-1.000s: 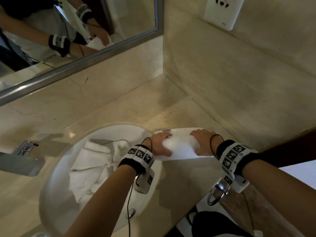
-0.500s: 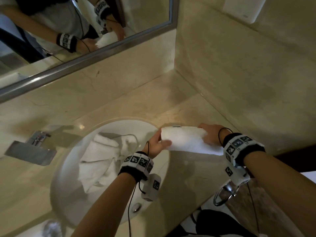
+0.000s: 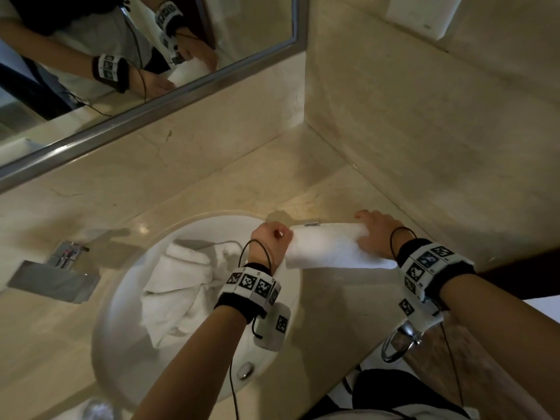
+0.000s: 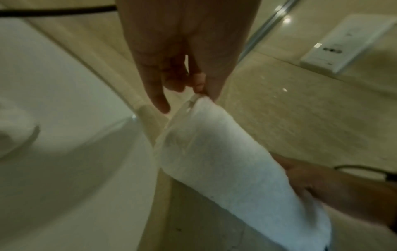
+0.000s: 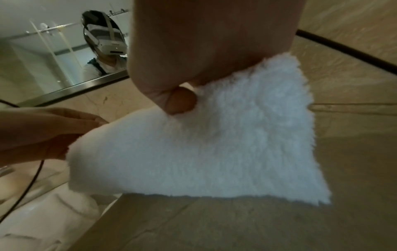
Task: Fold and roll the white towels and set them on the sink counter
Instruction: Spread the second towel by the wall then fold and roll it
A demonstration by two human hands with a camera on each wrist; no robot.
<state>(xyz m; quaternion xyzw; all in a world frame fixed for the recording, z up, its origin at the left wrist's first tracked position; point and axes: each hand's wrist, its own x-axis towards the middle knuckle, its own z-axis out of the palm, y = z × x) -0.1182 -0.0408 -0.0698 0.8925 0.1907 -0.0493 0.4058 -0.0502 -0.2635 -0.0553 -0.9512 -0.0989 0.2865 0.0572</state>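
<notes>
A folded white towel (image 3: 327,247) stretches between both hands just above the beige sink counter (image 3: 318,304), right of the basin. My left hand (image 3: 272,241) pinches its left far corner (image 4: 203,98) between thumb and fingertip. My right hand (image 3: 375,234) grips the right end, thumb (image 5: 180,100) pressed onto the fluffy towel (image 5: 204,149). More white towels (image 3: 178,289) lie crumpled in the round white basin (image 3: 121,338).
A chrome faucet (image 3: 57,274) sits left of the basin. The mirror (image 3: 121,56) runs along the back wall, and a marble side wall with a white socket plate (image 3: 421,16) closes the right. A metal ring (image 3: 397,344) hangs below the counter's front edge.
The towel went from being pressed flat on the counter to being held stretched by its ends. My left hand slid off its top to pinch the left corner; my right stayed at the right end.
</notes>
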